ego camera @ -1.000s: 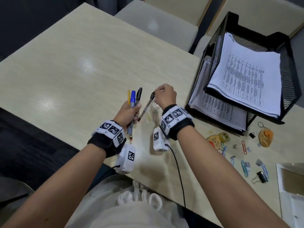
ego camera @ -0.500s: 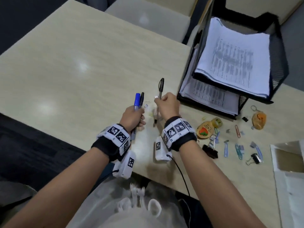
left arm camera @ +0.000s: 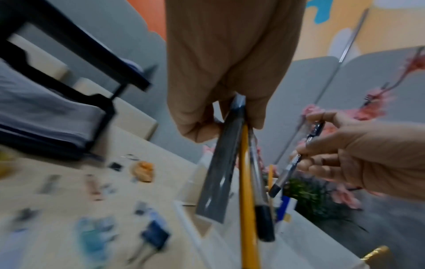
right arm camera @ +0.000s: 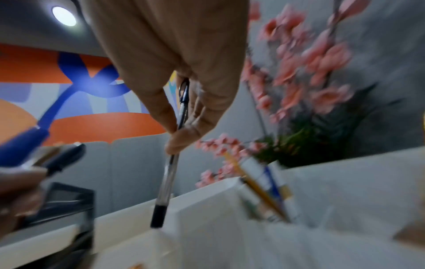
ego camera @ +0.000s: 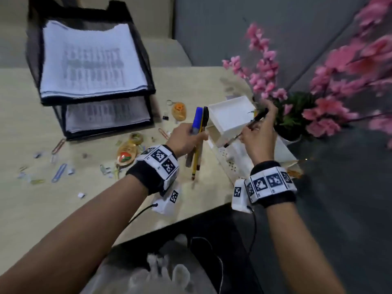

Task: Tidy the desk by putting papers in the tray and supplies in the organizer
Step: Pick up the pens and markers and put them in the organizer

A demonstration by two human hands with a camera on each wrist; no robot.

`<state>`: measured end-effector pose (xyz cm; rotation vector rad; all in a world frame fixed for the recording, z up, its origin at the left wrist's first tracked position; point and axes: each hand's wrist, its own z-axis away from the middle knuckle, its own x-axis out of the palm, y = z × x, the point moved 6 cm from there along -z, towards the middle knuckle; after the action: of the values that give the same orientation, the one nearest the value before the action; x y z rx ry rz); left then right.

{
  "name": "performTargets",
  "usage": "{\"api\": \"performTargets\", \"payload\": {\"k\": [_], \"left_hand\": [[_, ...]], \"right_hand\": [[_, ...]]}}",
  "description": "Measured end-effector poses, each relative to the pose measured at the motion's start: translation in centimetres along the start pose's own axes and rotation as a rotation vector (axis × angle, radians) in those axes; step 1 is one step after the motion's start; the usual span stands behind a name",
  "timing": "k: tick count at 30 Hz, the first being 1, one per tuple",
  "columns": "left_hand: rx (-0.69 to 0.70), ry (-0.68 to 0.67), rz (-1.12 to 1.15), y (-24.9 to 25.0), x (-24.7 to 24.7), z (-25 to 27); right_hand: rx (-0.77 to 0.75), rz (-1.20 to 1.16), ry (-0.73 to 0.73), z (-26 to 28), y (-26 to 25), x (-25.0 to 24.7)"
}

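My left hand [ego camera: 186,134] grips a bundle of pens [ego camera: 198,132]: a blue-capped marker, a black pen and a yellow pencil [left arm camera: 247,191], held upright just left of the white organizer [ego camera: 231,119]. My right hand [ego camera: 256,134] pinches a clear black pen [ego camera: 246,130] slanted over the organizer's right side; in the right wrist view the black pen [right arm camera: 165,180] points down at the organizer [right arm camera: 207,209]. The black two-tier paper tray [ego camera: 146,66] at the back left holds stacks of printed papers [ego camera: 91,60].
Paper clips [ego camera: 59,172], binder clips, a tape roll [ego camera: 136,136] and keychains [ego camera: 179,110] lie scattered on the desk [ego camera: 42,209] left of my left wrist. A potted pink flower plant [ego camera: 297,107] stands right behind the organizer. The desk's corner edge runs under my right wrist.
The view has swung right, from the desk's middle to the organizer. Both hands carried their pens rightward; the right-hand pen now slants over the organizer instead of standing upright.
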<state>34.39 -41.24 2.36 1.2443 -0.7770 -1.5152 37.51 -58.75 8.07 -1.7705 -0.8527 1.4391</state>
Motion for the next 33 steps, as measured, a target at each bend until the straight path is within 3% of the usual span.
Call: {"api": "performTargets", "payload": {"k": [4,9,16,19,22,25,30,33], "left_hand": [[0.115,0.05,-0.015,5.7,5.0,-2.9],[0.087,0.197,-0.004,8.9,9.3,-6.6],[0.095,0.136,-0.123,9.0,14.1,-9.3],[0.132,0.118,-0.116,8.9,14.7,-9.7],[0.181,0.084,-0.148,9.7,14.8,-9.8],[0.205,0.051,-0.182,10.2,14.8,-10.2],[0.227,0.148,-0.21,9.6,14.5,-10.5],[0.228,0.186,-0.269,9.3,14.9,-10.3]], "right_hand": [[0.074,0.058,0.13,-2.9,2.9,-6.3],[0.098,0.167,0.054,-6.6,5.8,-7.9],[0.125,0.184,-0.062,-9.4,7.7,-7.2],[0.004,0.157,-0.063,-10.0,6.6,-7.3],[-0.094,0.104,-0.158,-10.4,5.7,-6.3],[-0.08,0.057,-0.199,-11.0,5.6,-5.7],[-0.038,0.108,0.022,-12.0,6.4,-7.8],[-0.048,0.264,-0.079,-11.9,6.7,-7.2]]}}
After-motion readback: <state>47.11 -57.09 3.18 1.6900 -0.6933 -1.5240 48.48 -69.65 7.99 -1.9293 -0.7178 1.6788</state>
